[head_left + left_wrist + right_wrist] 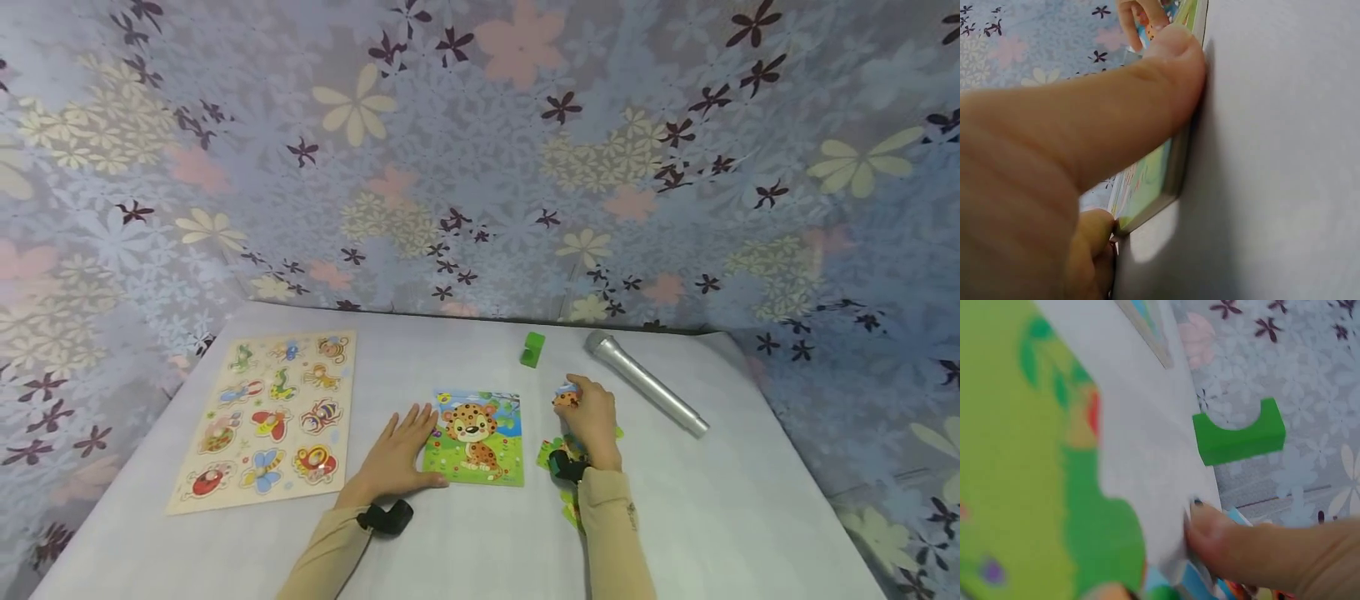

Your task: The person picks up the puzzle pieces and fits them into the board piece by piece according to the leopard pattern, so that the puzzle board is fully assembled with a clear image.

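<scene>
A square leopard picture puzzle (504, 467) lies flat on the white table. My left hand (393, 457) rests at its left side with fingers extended, the straight thumb (1179, 69) against the near edge of the board. To the right of the puzzle, my right hand (597, 425) pinches a jigsaw piece (566, 395) with orange spots and some blue, held above the table. Below that wrist lie several loose green jigsaw pieces (550, 454), partly covered by the forearm. One large green piece (1016, 487) looms blurred and close in the right wrist view.
On the left lies a wooden insect puzzle board (292, 442). Toward the back stands a green block (532, 350) with a curved notch. A silver microphone-shaped rod (648, 385) lies slanted at the right. Behind the table hangs a flowered cloth (480, 167).
</scene>
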